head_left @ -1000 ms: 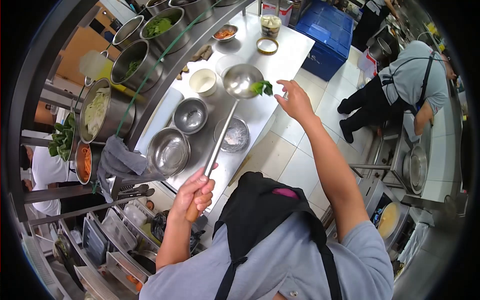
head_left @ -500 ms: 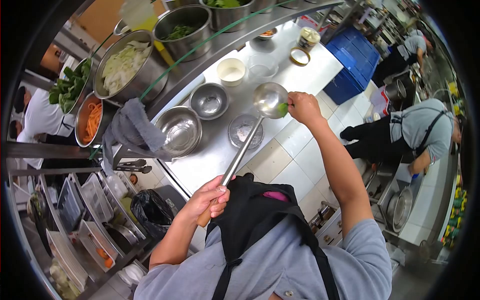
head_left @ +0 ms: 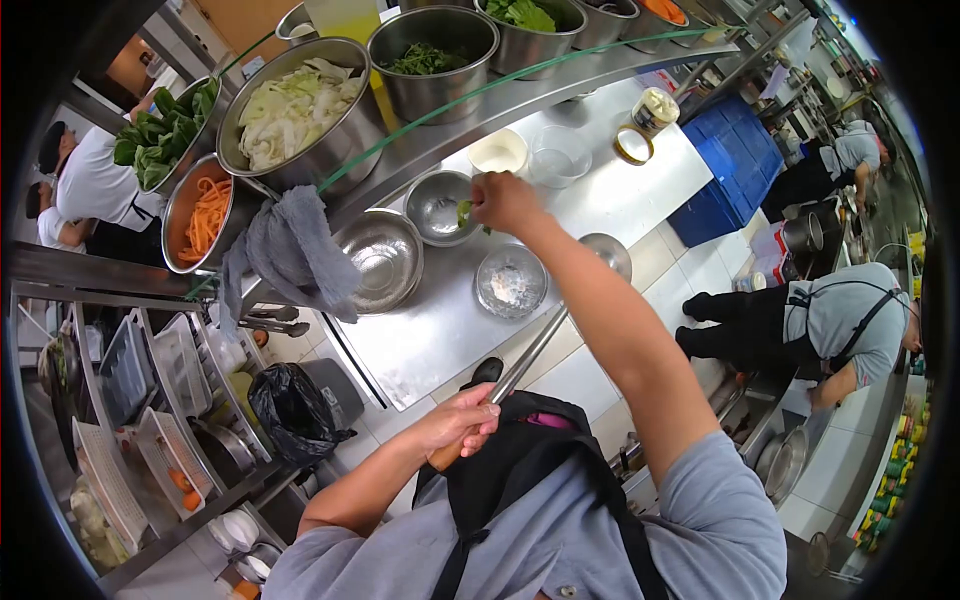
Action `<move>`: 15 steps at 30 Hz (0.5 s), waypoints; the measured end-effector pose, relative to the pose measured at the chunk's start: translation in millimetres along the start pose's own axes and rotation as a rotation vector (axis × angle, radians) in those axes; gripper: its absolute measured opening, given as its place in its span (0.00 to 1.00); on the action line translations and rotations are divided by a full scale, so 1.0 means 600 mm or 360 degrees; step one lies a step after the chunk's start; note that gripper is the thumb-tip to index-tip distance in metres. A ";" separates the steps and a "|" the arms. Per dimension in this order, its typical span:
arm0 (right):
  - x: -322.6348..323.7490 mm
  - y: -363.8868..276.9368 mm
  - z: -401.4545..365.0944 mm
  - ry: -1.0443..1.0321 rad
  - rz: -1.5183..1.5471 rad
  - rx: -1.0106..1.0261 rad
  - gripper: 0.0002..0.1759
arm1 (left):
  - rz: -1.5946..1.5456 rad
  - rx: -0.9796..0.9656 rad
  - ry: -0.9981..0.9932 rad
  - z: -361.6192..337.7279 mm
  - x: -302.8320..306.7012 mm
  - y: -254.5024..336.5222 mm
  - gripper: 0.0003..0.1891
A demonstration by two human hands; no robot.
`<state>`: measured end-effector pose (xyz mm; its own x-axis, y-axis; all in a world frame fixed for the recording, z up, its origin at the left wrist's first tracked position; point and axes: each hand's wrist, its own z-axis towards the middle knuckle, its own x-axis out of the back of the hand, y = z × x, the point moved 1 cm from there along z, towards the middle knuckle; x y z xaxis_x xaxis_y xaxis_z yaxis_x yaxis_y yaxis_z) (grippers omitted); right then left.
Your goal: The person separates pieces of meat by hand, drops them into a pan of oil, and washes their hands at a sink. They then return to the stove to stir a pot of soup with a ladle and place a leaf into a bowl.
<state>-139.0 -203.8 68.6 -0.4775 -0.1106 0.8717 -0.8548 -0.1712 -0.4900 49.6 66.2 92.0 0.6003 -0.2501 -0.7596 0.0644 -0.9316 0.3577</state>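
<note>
My left hand [head_left: 462, 424] is closed round the wooden handle of a long ladle [head_left: 533, 352]. The ladle's metal cup lies beyond my right forearm, which crosses in front of part of it. My right hand [head_left: 507, 204] pinches a green leaf [head_left: 464, 213] above the right side of a metal bowl [head_left: 430, 213]. Left of that bowl is a wider metal bowl [head_left: 375, 262]. A small bowl with whitish residue [head_left: 511, 281] stands nearer me, below my right wrist. A white tub [head_left: 497, 152] and a clear plastic container [head_left: 560, 156] are behind my right hand.
Over the steel table [head_left: 410, 350] runs a shelf with pots of cut cabbage [head_left: 300, 110], carrot strips [head_left: 207, 218] and leafy greens [head_left: 170, 135]. A grey cloth [head_left: 290, 250] hangs there. A blue crate [head_left: 725, 165] stands right. Co-workers [head_left: 850, 315] are at the right and far left.
My right hand has moved left with the leaf, from the ladle's cup to above the metal bowl. The ladle has swung right and lower. The view has shifted a little.
</note>
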 end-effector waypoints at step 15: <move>-0.113 0.162 -0.108 -0.0573 -0.0362 -0.0552 0.17 | 0.0267 0.0079 -0.0088 0.056 -0.014 0.001 0.08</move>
<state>-202.8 -149.4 -37.0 -0.2251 -0.4467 0.8659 -0.9743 0.0959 -0.2038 18.1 58.8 80.3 0.5547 -0.4159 -0.7206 -0.0733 -0.8872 0.4556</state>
